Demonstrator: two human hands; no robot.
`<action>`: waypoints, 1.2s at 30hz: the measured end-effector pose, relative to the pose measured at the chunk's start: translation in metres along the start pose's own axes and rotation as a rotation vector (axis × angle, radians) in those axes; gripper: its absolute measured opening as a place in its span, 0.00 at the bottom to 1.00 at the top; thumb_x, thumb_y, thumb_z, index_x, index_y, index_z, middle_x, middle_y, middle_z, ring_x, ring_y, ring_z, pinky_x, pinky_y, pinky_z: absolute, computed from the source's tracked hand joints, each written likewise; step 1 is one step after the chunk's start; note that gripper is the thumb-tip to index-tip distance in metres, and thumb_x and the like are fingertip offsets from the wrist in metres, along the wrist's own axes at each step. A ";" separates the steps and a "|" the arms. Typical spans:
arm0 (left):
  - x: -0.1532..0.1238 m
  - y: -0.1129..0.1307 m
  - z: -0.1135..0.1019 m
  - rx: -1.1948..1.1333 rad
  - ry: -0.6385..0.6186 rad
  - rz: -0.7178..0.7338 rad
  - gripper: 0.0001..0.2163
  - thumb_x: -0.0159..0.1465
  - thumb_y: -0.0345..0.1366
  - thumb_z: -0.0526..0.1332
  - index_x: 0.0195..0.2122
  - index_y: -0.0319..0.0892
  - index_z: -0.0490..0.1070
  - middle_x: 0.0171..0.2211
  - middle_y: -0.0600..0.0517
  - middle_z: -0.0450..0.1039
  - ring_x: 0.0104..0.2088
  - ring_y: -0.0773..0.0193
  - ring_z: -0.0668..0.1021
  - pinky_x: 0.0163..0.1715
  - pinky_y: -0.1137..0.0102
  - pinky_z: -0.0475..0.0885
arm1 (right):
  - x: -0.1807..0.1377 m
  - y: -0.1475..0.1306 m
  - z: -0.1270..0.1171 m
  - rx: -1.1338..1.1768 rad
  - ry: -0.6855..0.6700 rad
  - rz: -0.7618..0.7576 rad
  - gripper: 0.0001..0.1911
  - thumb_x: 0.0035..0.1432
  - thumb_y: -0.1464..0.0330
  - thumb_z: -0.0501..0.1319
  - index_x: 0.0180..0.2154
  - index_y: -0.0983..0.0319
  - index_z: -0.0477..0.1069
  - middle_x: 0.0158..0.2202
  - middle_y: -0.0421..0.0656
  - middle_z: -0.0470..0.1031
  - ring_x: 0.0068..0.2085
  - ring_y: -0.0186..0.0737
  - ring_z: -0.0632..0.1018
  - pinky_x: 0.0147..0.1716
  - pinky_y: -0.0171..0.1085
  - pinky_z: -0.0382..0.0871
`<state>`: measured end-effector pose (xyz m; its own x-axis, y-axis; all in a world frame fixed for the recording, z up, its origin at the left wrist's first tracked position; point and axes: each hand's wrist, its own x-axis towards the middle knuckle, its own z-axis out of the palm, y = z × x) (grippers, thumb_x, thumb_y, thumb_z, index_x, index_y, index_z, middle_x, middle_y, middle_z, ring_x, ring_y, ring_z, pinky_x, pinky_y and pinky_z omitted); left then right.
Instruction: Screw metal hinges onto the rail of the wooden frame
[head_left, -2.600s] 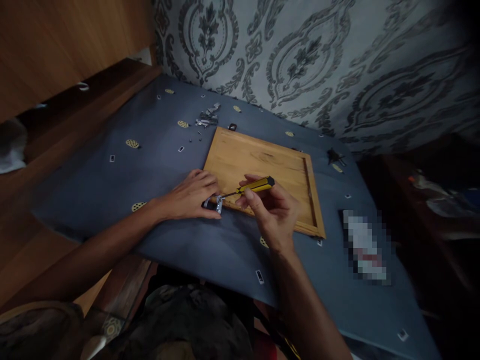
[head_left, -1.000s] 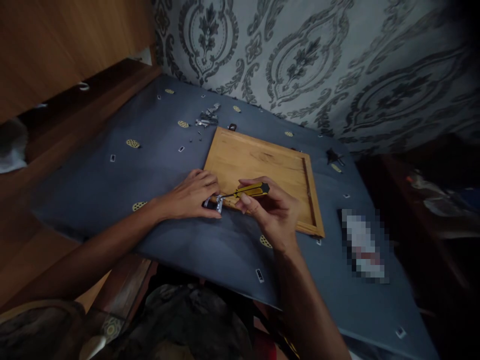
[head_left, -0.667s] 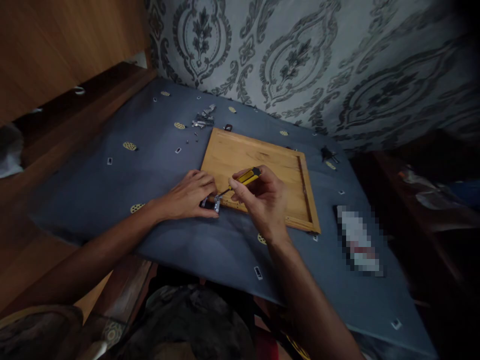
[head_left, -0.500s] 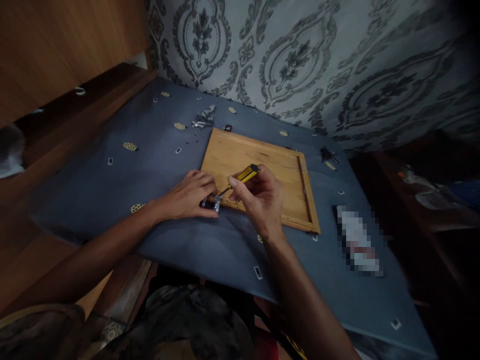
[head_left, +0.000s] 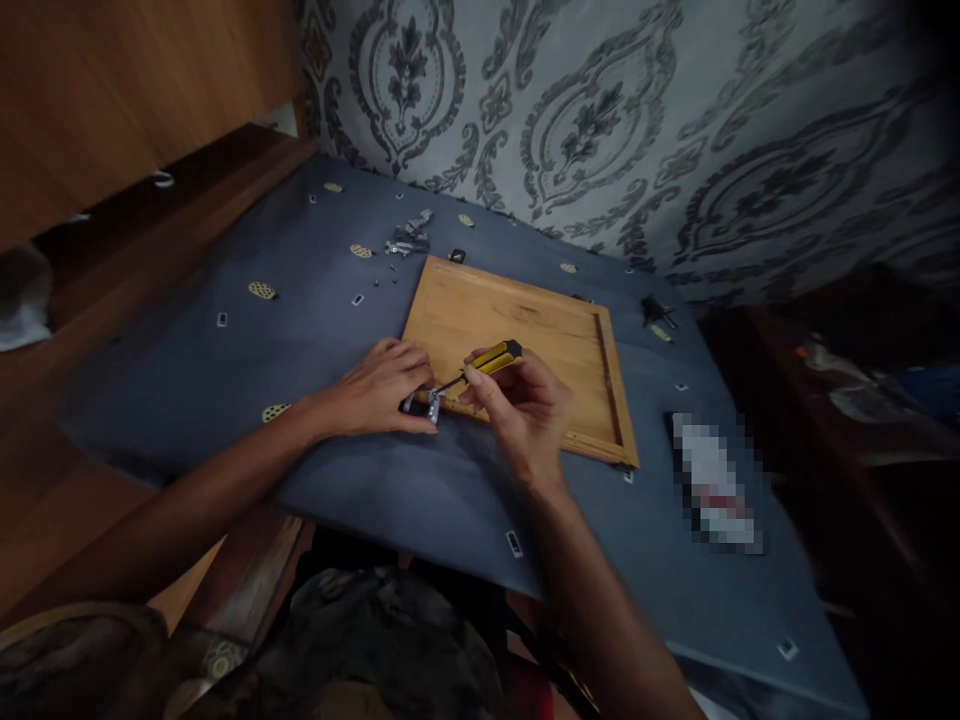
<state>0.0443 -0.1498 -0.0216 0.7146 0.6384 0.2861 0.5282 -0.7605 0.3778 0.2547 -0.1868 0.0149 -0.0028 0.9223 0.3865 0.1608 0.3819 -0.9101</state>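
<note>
A wooden cabinet door panel [head_left: 525, 330] lies flat on a blue patterned cloth [head_left: 225, 360]. My left hand [head_left: 382, 390] presses down on a small metal hinge [head_left: 431, 405] at the panel's near left corner, fingers curled over it. My right hand [head_left: 525, 405] grips a yellow-and-black screwdriver [head_left: 491, 358], its thin shaft angled down to the left with the tip at the hinge.
A heap of metal hinges and screws [head_left: 409, 238] lies on the cloth behind the panel. A dark small item [head_left: 654, 310] sits at the panel's far right. A blurred packet [head_left: 716, 485] lies to the right. Patterned wall behind, wooden furniture [head_left: 112, 90] to the left.
My right hand has turned and shifted its hold on the screwdriver, whose handle swung slightly while the tip stayed at the hinge. The left hand kept its place. The view drifted a little.
</note>
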 end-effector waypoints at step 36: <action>0.002 0.004 -0.004 0.049 -0.043 -0.010 0.21 0.67 0.55 0.69 0.45 0.40 0.74 0.47 0.45 0.74 0.51 0.49 0.73 0.54 0.58 0.65 | -0.004 0.006 0.006 -0.014 0.099 -0.089 0.09 0.64 0.61 0.69 0.42 0.58 0.77 0.33 0.37 0.79 0.23 0.31 0.79 0.22 0.32 0.76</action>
<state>0.0465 -0.1512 -0.0161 0.7277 0.6411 0.2439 0.5564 -0.7596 0.3369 0.2493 -0.1883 0.0071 0.0794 0.8740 0.4794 0.1782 0.4607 -0.8695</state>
